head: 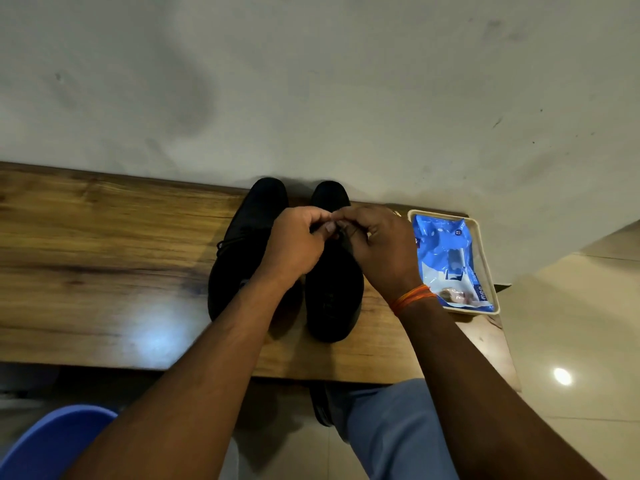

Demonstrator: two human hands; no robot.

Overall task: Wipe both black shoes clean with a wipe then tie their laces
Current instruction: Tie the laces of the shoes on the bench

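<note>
A long wooden table (104, 258) ran along a pale wall, and 2 black shoes stood on it side by side, toes toward the wall. The left shoe (239, 258) showed a lace end trailing loose at its outer side; whether it was tied could not be told. The right shoe (332, 299) sat just beside it, with both hands gathered over its lacing. To the right, near that shoe, a shallow white tray (485, 251) held a blue pack of wipes (446, 258).

The left hand (294, 244) and right hand (377, 244) met over the right shoe's lace (343, 233), fingers curled narrow and pinching the thin black cord between fingertips. No wipe was in either hand, so the work looked to be at the tying stage.

To do this step well, each hand would need to keep 1 loop pinched firmly and pull outward evenly, so the knot seats snug against the tongue without slipping. Holding the shoe steady on the table would help.
</note>
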